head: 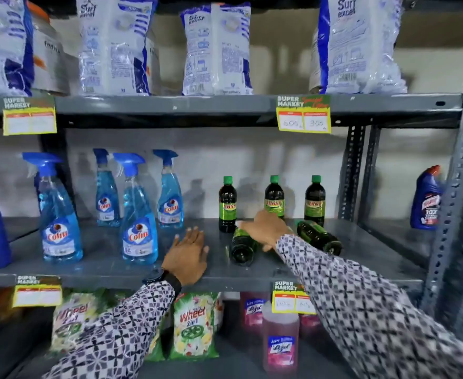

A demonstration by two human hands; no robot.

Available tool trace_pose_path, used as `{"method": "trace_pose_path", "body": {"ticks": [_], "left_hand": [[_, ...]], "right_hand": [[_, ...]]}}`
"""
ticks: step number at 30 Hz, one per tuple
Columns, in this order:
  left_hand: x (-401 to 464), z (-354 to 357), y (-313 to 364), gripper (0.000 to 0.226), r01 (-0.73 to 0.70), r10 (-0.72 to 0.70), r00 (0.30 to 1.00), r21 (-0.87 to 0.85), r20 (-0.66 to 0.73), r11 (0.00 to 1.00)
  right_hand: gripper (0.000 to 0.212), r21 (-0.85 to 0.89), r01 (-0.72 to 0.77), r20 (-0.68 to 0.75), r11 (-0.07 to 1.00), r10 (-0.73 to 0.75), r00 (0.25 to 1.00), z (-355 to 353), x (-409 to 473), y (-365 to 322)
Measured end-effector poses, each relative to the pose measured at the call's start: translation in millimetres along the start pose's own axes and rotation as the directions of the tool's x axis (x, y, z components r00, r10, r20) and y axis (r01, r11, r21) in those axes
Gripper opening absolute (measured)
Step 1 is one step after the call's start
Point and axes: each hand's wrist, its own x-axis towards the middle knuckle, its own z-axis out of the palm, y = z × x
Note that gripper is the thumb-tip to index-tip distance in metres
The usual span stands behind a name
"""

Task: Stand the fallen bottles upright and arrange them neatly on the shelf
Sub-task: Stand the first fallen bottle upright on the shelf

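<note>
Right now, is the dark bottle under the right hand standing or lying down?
Lying down: the dark bottle rests on its side on the shelf, base toward the camera, right hand over it.

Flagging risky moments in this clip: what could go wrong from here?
The right hand rests on one fallen bottle; round and on its side near the shelf edge, it might roll off. Lifting it could knock the standing bottle close behind. The second fallen bottle lies untouched and could roll if bumped.

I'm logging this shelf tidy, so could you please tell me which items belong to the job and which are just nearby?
Job:
- fallen bottle under the right hand
- second fallen bottle
- three upright green-capped bottles
- middle shelf

Nearby only:
- blue spray bottles
- detergent bags
- pink bottle below
</note>
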Motion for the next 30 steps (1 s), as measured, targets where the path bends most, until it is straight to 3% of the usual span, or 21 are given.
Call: {"method": "trace_pose_path", "body": {"ticks": [3, 6, 10, 13, 18, 22, 26, 30], "left_hand": [[5, 6, -4, 0.065, 0.061, -0.049, 0.986, -0.075, 0.161, 0.995], [10, 8, -5, 0.076, 0.02, -0.022, 0.962, 0.011, 0.271, 1.0], [13, 11, -10, 0.079, -0.011, -0.008, 0.963, 0.07, 0.269, 0.997], [11, 14, -10, 0.079, -0.003, -0.008, 0.971, 0.047, 0.239, 0.999], [12, 15, -10, 0.069, 0.016, -0.019, 0.974, 0.014, 0.224, 1.0], [8, 7, -3, 0.061, 0.017, -0.019, 0.97, 0.008, 0.243, 1.0], [5, 5, -2, 0.061, 0.009, -0.015, 0.97, 0.026, 0.242, 1.0], [5, 3, -2, 0.062, 0.009, -0.015, 0.969, 0.023, 0.245, 1.0]], "right_hand": [[0.073, 0.153, -0.271, 0.254, 0.95, 0.227, 0.94, 4, 18, -4], [0.063, 0.223, -0.454, 0.425, 0.862, 0.334, 0.842, 12, 29, -5], [0.053, 0.33, -0.512, 0.472, 0.793, 0.331, 0.817, 21, 43, 7], [0.048, 0.453, -0.434, 0.409, 0.779, 0.251, 0.878, 14, 45, 7], [0.069, 0.701, -0.199, 0.143, 0.685, 0.138, 0.98, 20, 40, 2], [0.063, 0.573, 0.085, -0.194, 0.815, 0.033, 0.981, 50, 23, 9], [0.065, 0.428, 0.167, -0.29, 0.888, -0.04, 0.956, 72, 16, 19], [0.07, 0.406, 0.188, -0.335, 0.894, -0.046, 0.941, 82, 13, 23]]}}
